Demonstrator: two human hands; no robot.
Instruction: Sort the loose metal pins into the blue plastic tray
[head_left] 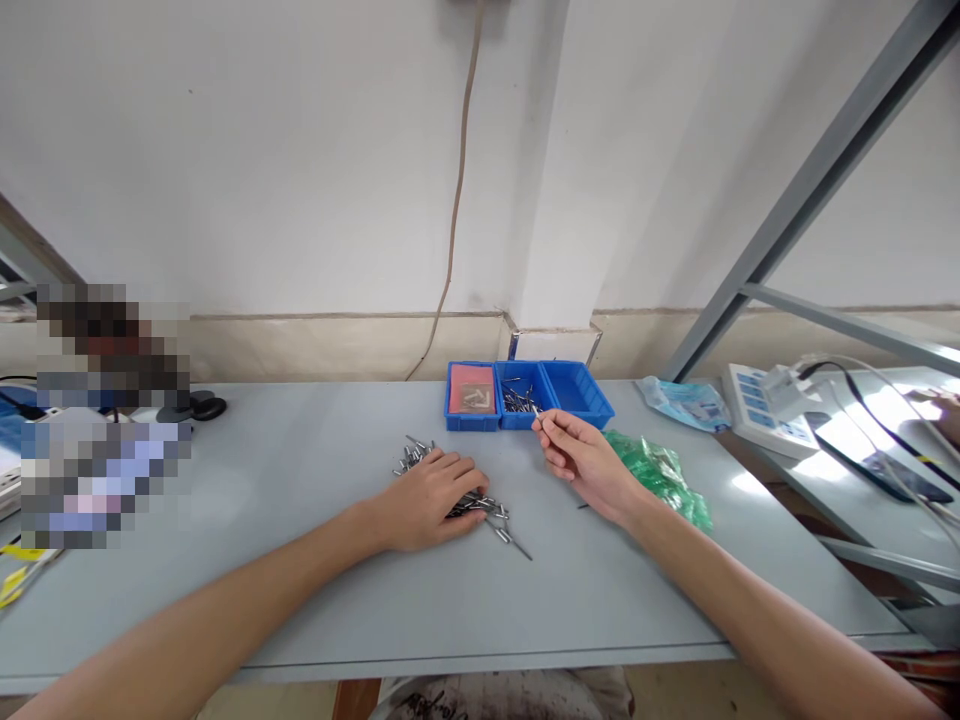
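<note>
Left hand (pixel 435 500) curves over the pile of metal pins (pixel 415 455) on the grey table (pixel 300 610), its thumb and fingers apart with pins showing between; right hand (pixel 589 465) is up near the blue bins, thumb and forefinger pinched together, and I cannot tell whether a pin is between them. Handling small pins between pile and bins looks to be the step in hand; the next move seems to call for a light fingertip pinch, with the left hand steadying the heap.

Counts: 2 hands, 1 pile, its pins too tangled to number. At least 1 stray pin (pixel 519 546) lies just off the pile's near side. Behind are 3 bins: the left bin (pixel 471 424) has 1 pink sheet (pixel 472 377) and 1 clear packet (pixel 475 400); the middle bin (pixel 517 423) holds more pins, uncountable; the right bin (pixel 576 392) completes the row. Farther right: 1 green plastic bag (pixel 660 475), 1 light-blue packet (pixel 686 403), 1 power strip (pixel 769 405).
</note>
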